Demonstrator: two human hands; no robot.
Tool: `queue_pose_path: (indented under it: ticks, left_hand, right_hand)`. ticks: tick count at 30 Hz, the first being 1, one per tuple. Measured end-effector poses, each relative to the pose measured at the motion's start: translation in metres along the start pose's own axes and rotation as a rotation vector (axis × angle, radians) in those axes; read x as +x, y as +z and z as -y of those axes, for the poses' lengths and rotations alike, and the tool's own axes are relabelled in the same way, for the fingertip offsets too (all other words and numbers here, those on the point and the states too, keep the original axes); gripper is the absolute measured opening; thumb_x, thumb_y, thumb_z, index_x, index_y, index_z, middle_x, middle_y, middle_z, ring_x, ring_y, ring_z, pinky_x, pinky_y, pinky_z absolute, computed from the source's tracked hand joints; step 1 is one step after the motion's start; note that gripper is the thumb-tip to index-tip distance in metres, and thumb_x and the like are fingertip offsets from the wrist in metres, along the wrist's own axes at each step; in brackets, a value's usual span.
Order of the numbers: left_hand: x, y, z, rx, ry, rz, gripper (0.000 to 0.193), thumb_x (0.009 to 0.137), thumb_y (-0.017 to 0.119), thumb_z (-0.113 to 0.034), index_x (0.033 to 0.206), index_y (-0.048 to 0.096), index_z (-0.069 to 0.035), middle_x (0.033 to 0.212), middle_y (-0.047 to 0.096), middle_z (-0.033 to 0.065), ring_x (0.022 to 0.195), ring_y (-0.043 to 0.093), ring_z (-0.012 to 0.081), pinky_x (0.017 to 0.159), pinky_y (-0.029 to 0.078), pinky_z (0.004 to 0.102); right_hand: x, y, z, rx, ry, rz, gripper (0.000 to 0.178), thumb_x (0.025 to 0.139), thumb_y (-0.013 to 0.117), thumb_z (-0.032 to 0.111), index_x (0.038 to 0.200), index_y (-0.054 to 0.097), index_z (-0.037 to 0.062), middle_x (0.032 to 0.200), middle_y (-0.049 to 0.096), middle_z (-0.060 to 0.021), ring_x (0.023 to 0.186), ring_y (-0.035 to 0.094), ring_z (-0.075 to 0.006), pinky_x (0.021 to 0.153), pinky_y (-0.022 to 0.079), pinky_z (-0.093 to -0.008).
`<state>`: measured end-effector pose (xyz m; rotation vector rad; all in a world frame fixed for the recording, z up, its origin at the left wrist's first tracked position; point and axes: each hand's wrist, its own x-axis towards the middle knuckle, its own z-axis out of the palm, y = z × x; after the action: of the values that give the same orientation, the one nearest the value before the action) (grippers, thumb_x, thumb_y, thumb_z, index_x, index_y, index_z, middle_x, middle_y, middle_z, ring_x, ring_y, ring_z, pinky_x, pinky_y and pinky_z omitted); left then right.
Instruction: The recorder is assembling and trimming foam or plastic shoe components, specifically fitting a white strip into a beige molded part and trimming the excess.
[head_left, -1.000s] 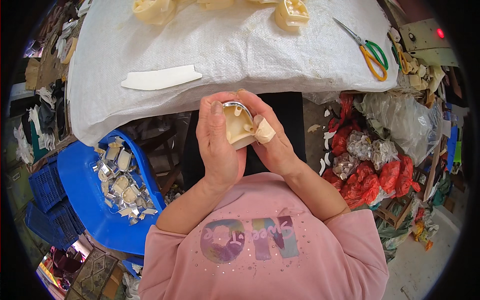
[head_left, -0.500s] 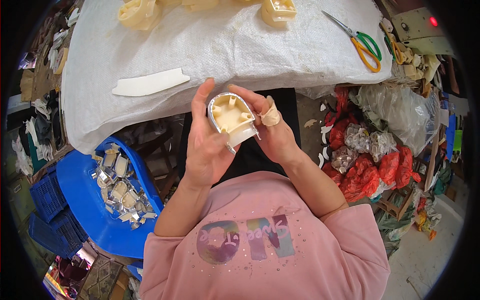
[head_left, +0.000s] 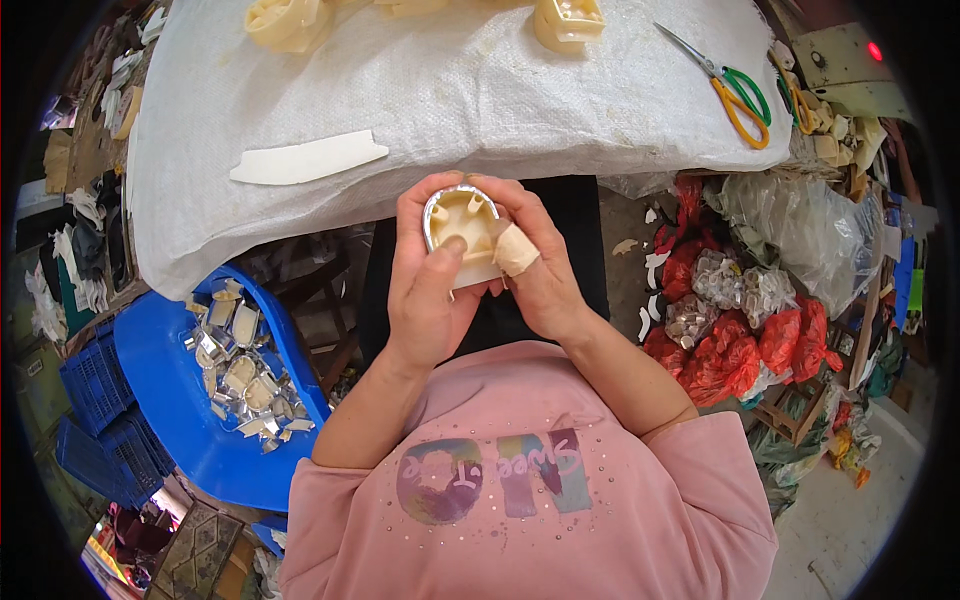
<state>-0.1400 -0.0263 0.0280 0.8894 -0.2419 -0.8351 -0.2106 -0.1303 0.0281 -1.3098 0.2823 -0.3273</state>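
Observation:
Between both hands, in front of my chest, is a cream plastic housing (head_left: 462, 222) with a rounded top, posts inside and a shiny silver rim. My left hand (head_left: 428, 280) wraps its left side, with the thumb pressed on the lower inside edge. On the opposite side my right hand (head_left: 540, 255) grips it; a beige covering (head_left: 514, 250) is wrapped round the right thumb. Fingers of both hands meet behind the top of the housing, where its back is hidden. A curved white strip (head_left: 310, 158) lies on the white woven cloth (head_left: 480, 90) beyond my hands.
Several cream housings (head_left: 568, 24) stand along the cloth's far side. Scissors (head_left: 722, 88) with green and orange handles lie at far right. Left of me, a blue plastic chair (head_left: 190, 420) holds a pile of silver-edged parts (head_left: 250, 370). Red plastic bags (head_left: 725, 355) sit at right.
My hands have closed in around the housing; the raised left fingers now wrap its edge. The right thumb has come onto its lower right side. The whole view has shifted slightly.

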Motion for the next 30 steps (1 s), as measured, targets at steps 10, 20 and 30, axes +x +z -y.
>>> queue_pose_path:
  ticks: [10, 20, 30]
  left_hand:
    - [0.005, -0.002, -0.007, -0.455, -0.143, 0.119, 0.046, 0.095, 0.040, -0.033, 0.135, 0.033, -0.011, 0.121, 0.050, 0.0085, 0.106, 0.053, 0.0221, 0.083, 0.048, 0.0392]
    - [0.003, -0.003, -0.014, -0.013, -0.052, 0.063, 0.054, 0.095, 0.037, -0.048, 0.136, 0.028, -0.014, 0.114, 0.053, 0.0071, 0.095, 0.057, 0.0173, 0.071, 0.050, 0.0307]
    - [0.002, -0.007, -0.005, 0.930, 0.400, 0.052, 0.091, 0.085, 0.051, -0.061, 0.141, 0.018, 0.003, 0.108, 0.056, 0.0149, 0.094, 0.057, 0.0248, 0.088, 0.043, 0.0368]
  right_hand:
    - [0.004, -0.009, -0.001, 0.184, 0.125, 0.078, 0.049, 0.099, 0.038, 0.037, 0.135, 0.041, 0.0045, 0.105, 0.045, -0.0026, 0.085, 0.048, -0.0090, 0.068, 0.043, -0.0214]
    - [0.007, -0.014, 0.006, -0.148, -0.005, 0.020, 0.040, 0.095, 0.048, 0.020, 0.131, 0.044, 0.0043, 0.110, 0.047, -0.0070, 0.093, 0.049, -0.0162, 0.079, 0.045, -0.0284]
    - [0.013, -0.017, 0.013, -0.331, -0.034, 0.078, 0.042, 0.078, 0.068, 0.017, 0.113, 0.054, -0.0014, 0.090, 0.057, -0.0109, 0.079, 0.058, -0.0184, 0.069, 0.048, -0.0308]
